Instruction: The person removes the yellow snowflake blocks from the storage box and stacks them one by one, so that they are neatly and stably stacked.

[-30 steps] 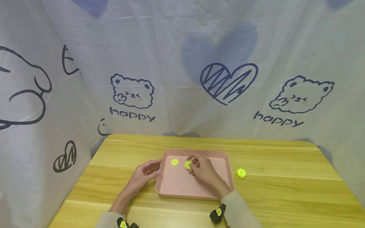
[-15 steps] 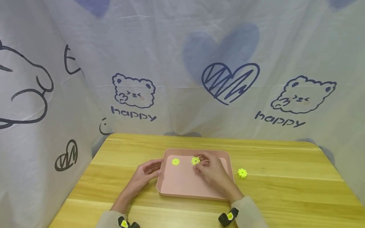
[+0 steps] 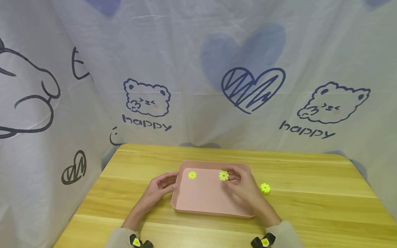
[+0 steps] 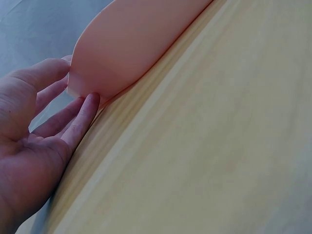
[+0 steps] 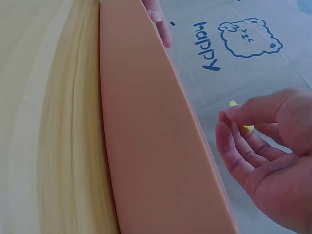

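A pink tray (image 3: 198, 198) lies on the wooden table. Relaxed fingers of my left hand (image 3: 156, 189) touch its left wall from outside; the left wrist view shows them against the outer corner. My right hand (image 3: 243, 186) pinches a yellow snowflake building disc (image 3: 224, 175) between thumb and fingertips above the tray's right half. In the right wrist view, only slivers of that disc (image 5: 248, 127) show past the thumb. Another yellow snowflake disc (image 3: 192, 175) is at the tray's back left. Just beyond the right wall, one or more such discs (image 3: 265, 188) rest on the table, perhaps stacked.
The wooden table (image 3: 322, 199) extends to both sides of the tray. A printed cloth (image 3: 192, 113) with hearts and bear faces hangs behind the table and along its left. The tray's low rim (image 3: 214, 213) runs beneath my right forearm.
My right hand has moved rightward over the tray, carrying the pinched disc, which now faces the head camera more fully. The left hand stays at the tray's left wall.
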Demonstrator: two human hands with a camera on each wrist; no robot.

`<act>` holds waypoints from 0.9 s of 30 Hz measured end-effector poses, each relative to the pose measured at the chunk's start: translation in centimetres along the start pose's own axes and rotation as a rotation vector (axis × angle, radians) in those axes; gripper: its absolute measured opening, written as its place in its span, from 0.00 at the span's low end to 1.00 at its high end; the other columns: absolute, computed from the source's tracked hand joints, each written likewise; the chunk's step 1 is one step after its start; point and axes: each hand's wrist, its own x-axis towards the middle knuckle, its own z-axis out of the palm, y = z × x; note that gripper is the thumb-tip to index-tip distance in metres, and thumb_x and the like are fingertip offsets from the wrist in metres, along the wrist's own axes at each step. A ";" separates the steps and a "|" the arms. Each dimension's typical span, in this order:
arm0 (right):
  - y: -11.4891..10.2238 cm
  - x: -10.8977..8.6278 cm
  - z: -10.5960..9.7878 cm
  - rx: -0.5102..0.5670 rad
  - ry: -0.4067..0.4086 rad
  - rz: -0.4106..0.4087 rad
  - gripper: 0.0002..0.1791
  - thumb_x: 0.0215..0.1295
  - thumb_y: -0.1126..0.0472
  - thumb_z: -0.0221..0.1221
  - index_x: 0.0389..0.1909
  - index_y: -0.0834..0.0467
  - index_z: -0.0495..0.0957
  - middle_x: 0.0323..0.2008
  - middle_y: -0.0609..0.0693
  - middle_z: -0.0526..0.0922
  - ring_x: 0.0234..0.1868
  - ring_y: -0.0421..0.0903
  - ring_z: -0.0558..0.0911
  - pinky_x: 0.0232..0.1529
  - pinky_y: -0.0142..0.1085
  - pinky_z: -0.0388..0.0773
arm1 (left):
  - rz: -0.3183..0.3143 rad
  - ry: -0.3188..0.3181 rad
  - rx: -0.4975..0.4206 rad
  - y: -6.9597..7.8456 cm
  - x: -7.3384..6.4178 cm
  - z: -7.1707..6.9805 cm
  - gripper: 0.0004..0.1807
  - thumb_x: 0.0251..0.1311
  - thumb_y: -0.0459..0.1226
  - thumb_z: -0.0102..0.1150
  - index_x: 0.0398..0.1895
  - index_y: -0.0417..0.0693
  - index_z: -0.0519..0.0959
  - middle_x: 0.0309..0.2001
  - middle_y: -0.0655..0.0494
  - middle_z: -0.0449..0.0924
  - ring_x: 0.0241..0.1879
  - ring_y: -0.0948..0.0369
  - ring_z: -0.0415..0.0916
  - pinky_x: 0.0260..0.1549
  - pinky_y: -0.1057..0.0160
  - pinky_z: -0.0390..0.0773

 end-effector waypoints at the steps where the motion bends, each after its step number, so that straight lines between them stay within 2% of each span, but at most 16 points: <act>1: 0.0 -0.2 -0.2 -0.003 0.006 0.000 0.24 0.60 0.77 0.66 0.59 0.66 0.80 0.51 0.57 0.84 0.46 0.50 0.82 0.52 0.37 0.84 | 0.000 0.002 -0.002 0.0 0.0 0.0 0.28 0.69 0.31 0.64 0.70 0.35 0.71 0.70 0.37 0.70 0.69 0.41 0.68 0.61 0.62 0.77; 9: 0.0 -1.5 -1.9 -0.045 0.042 -0.008 0.23 0.60 0.74 0.68 0.57 0.62 0.81 0.48 0.54 0.85 0.43 0.47 0.84 0.44 0.34 0.86 | 0.006 0.000 -0.004 0.0 0.1 0.1 0.28 0.69 0.30 0.63 0.70 0.34 0.71 0.70 0.36 0.70 0.69 0.41 0.68 0.62 0.62 0.77; 17: 0.5 -2.4 -3.5 -0.124 0.082 -0.112 0.21 0.57 0.74 0.71 0.53 0.60 0.82 0.39 0.50 0.81 0.40 0.47 0.80 0.39 0.34 0.86 | 0.002 -0.007 -0.010 -0.1 0.0 0.0 0.28 0.70 0.30 0.63 0.71 0.34 0.70 0.70 0.36 0.69 0.69 0.40 0.68 0.62 0.62 0.77; 22: 1.1 -3.1 -4.4 -0.164 0.114 -0.162 0.24 0.55 0.76 0.71 0.53 0.59 0.83 0.40 0.48 0.81 0.40 0.48 0.77 0.36 0.35 0.86 | 0.003 -0.009 -0.011 -0.2 0.0 0.0 0.28 0.70 0.31 0.63 0.70 0.35 0.70 0.70 0.37 0.70 0.70 0.41 0.68 0.62 0.62 0.76; 27: 1.4 -3.6 -5.2 -0.184 0.133 -0.173 0.24 0.54 0.77 0.72 0.52 0.60 0.82 0.40 0.49 0.80 0.40 0.50 0.77 0.34 0.35 0.86 | 0.007 -0.005 -0.011 0.0 0.0 0.1 0.28 0.69 0.31 0.63 0.70 0.34 0.70 0.70 0.36 0.70 0.69 0.41 0.68 0.62 0.62 0.76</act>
